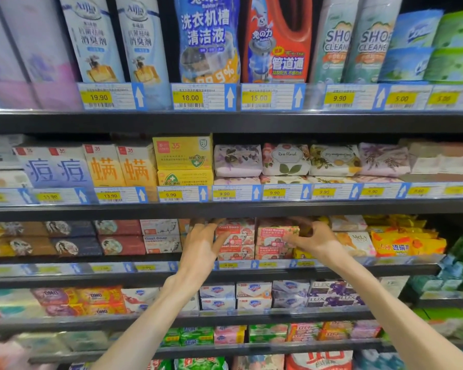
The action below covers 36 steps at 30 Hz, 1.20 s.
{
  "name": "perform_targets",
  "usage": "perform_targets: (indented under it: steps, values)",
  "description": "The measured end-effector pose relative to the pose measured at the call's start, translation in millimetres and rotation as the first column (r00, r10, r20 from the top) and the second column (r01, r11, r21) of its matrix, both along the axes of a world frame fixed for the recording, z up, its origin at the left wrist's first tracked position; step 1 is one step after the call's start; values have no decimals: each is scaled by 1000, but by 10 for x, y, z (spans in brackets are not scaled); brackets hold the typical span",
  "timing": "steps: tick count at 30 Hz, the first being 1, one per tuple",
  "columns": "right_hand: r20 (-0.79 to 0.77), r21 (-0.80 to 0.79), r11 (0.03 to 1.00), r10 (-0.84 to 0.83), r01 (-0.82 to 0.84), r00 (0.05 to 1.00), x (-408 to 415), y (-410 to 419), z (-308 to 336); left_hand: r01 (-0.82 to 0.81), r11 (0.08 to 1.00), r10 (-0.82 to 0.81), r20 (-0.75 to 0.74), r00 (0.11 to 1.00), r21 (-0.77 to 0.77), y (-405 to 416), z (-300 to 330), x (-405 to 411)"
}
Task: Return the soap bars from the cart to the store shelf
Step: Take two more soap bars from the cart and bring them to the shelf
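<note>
On the third shelf point(225, 273) down, at the middle of the view, I have both hands up against two stacks of pink Goat Soap boxes. My left hand point(202, 243) lies at the left side of the left stack point(237, 237), fingers spread and nearly straight, thumb across the front of the upper box; it touches the box rather than closing round it. My right hand point(314, 240) sits at the right side of the right stack point(274, 240), fingers curled over the top right corner of the upper box and thumb on its front, so it grips that box. Both stacks stand two boxes high, side by side and touching, just behind the price strip point(235, 265). Left of them stand white Goat Soap boxes point(161, 236); to the right, yellow packs point(401, 244). No cart shows in this view.
</note>
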State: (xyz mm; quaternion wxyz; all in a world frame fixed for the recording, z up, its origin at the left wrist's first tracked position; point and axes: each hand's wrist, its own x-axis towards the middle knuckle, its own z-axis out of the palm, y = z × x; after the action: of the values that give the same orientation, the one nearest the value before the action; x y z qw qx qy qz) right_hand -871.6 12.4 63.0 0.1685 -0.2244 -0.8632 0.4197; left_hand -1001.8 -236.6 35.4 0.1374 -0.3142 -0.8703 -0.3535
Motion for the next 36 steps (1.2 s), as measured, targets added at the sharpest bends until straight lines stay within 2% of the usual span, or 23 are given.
perform_targets:
  steps: [11,23,26,28,30,33,36]
  values:
    - [22,88,992,-92,90,996,-69,-100,-5,-9,1000,9,-60,998,-9,76,-18,36]
    - [106,194,977,-106,84,989,-87,-101,9,-46,998,43,-82,996,-44,73,-50,55]
    - [35,271,960,-83,70,996,-10,-110,-57,-77,996,73,-90,993,-50,43,-69,88]
    - [-89,377,926,5,29,996,95,-128,-129,-97,993,92,-90,992,-63,3,-71,119]
    - [-132,517,856,99,-16,986,172,-144,-167,-116,990,105,-133,986,-78,-56,-70,162]
    - [-80,700,702,261,-132,962,169,-201,-156,-150,985,133,-186,974,-81,-186,-92,290]
    - [18,788,554,417,-270,909,118,-345,-191,-195,975,169,-208,963,-110,-390,-196,502]
